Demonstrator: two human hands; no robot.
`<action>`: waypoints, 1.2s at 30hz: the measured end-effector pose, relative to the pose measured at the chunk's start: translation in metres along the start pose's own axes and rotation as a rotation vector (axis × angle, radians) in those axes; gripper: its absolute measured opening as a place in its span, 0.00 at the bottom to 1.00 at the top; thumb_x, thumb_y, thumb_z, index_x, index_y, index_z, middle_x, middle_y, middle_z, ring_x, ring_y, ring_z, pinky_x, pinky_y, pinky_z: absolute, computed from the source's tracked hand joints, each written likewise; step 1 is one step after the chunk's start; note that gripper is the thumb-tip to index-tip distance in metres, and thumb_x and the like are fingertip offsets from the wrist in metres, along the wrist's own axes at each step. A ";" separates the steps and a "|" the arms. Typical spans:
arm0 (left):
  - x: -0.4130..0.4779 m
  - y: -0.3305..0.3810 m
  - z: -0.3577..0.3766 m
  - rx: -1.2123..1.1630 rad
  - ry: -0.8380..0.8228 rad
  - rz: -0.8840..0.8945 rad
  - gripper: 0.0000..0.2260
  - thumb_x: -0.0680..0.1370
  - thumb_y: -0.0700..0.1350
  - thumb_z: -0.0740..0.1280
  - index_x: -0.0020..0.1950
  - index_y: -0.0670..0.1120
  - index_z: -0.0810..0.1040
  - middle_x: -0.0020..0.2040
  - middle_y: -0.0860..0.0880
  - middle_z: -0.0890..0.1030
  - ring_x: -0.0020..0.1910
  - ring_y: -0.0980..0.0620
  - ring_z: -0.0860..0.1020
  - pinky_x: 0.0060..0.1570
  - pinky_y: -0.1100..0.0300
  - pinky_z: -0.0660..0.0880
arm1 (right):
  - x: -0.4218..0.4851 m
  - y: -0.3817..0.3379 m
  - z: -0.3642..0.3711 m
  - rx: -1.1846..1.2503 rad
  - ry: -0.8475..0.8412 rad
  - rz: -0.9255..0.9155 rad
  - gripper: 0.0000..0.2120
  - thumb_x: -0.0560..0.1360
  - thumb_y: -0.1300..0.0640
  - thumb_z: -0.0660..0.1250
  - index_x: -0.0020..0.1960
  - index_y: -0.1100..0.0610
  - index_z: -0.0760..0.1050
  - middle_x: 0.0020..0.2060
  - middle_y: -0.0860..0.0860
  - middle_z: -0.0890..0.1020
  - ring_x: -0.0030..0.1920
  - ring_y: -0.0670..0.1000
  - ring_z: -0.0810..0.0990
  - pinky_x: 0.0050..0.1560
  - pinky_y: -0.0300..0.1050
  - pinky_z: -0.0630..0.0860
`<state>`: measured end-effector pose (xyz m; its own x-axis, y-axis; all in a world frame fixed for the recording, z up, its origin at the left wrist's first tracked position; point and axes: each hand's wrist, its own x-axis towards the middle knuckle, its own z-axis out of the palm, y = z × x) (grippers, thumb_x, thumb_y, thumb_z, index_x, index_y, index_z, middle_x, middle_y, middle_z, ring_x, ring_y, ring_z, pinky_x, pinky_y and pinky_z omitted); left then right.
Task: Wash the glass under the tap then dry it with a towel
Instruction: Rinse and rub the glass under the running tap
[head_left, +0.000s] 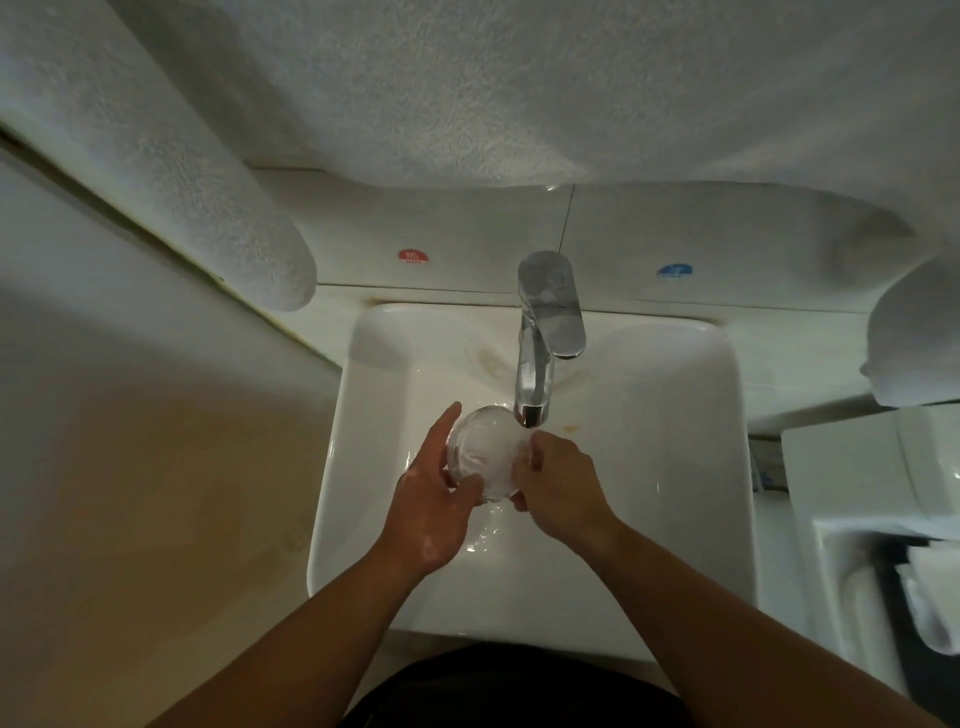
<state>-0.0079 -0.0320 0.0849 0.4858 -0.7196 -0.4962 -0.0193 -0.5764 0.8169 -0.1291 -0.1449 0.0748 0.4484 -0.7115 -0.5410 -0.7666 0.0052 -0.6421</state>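
A clear glass (485, 449) sits over the white sink (675, 415), just below the spout of the chrome tap (543, 332). Water runs into the glass and spills down into the basin. My left hand (434, 499) holds the glass from the left, thumb across its near side. My right hand (558, 480) grips its right rim, fingers curled over the edge. White towels (467, 88) hang overhead at the top of the view.
Red hot (414, 256) and blue cold (674, 270) stickers mark the tiled ledge behind the tap. A rolled towel end (270, 260) hangs at the left. A white fixture (872, 467) and a rack stand at the right. A beige wall runs along the left.
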 end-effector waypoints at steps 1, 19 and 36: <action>-0.001 0.000 0.000 0.027 0.005 0.004 0.35 0.79 0.39 0.70 0.78 0.65 0.60 0.68 0.47 0.78 0.62 0.45 0.81 0.57 0.46 0.84 | 0.000 0.000 -0.001 0.007 -0.015 0.001 0.04 0.81 0.59 0.65 0.49 0.57 0.77 0.41 0.53 0.85 0.31 0.48 0.85 0.35 0.35 0.82; -0.002 0.014 0.020 -0.088 0.109 0.042 0.37 0.77 0.38 0.73 0.80 0.56 0.61 0.62 0.62 0.76 0.58 0.58 0.81 0.56 0.51 0.84 | -0.003 -0.005 -0.008 0.110 0.144 -0.051 0.08 0.84 0.57 0.61 0.55 0.58 0.78 0.35 0.52 0.84 0.27 0.49 0.85 0.32 0.40 0.84; -0.002 0.009 0.012 0.056 0.041 0.057 0.37 0.78 0.40 0.72 0.79 0.60 0.58 0.69 0.55 0.73 0.65 0.49 0.77 0.59 0.55 0.82 | 0.002 0.000 -0.006 0.073 0.032 -0.022 0.10 0.83 0.58 0.63 0.61 0.57 0.79 0.44 0.49 0.82 0.30 0.45 0.83 0.28 0.29 0.77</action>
<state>-0.0192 -0.0403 0.0900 0.5175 -0.7362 -0.4360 -0.0961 -0.5564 0.8253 -0.1311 -0.1507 0.0772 0.4489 -0.7340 -0.5096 -0.7206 0.0399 -0.6922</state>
